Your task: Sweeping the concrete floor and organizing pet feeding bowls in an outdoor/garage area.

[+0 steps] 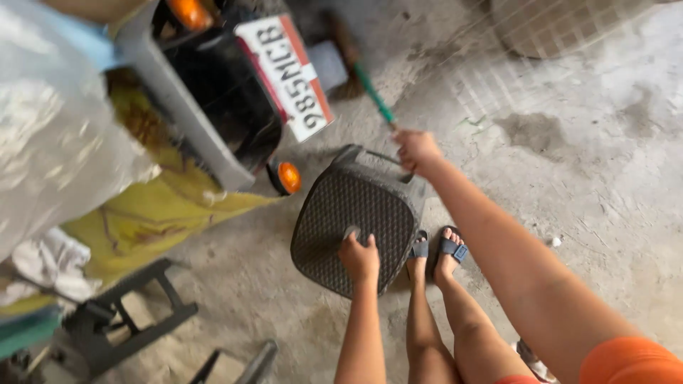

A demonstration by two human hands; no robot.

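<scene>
A dark woven-pattern plastic stool (356, 217) stands on the concrete floor in front of my feet. My left hand (359, 257) rests on its seat near the front edge, fingers bent over a small pale object there. My right hand (416, 151) is closed around the green handle of a broom (375, 96) just beyond the stool's far edge. The broom's bristle head lies farther away near a vehicle's rear. My two feet in blue sandals (449, 249) stand to the right of the stool.
The rear of a vehicle (235, 92) with a plate and orange lights stands at upper left. A clear plastic sheet (50, 128) and yellow cloth (156, 206) lie on the left. A dark frame (121, 320) sits at lower left. Stained concrete floor (590, 178) spreads right.
</scene>
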